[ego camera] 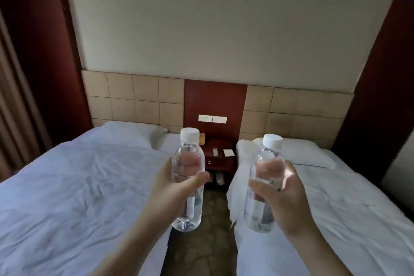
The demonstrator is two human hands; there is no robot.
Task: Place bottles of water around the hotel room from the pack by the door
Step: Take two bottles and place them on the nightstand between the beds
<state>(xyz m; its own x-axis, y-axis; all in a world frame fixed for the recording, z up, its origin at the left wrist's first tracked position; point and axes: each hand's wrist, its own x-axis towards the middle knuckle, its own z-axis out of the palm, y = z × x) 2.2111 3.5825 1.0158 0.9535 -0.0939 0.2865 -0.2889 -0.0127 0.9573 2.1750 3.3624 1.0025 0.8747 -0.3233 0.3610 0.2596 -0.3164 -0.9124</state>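
1. We face two white beds [74, 186], with a nightstand [220, 159] between them.
2. Our left hand [172, 188] grips one upright bottle [187, 186], thumb across its front.
3. Our right hand [282, 195] grips another bottle [264, 186]; its fingers behind look blurred.

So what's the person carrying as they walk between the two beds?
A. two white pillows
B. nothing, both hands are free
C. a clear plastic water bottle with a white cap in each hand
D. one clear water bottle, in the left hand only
C: the left hand grips one clear plastic water bottle with a white cap, and the right hand grips a second one, both upright.
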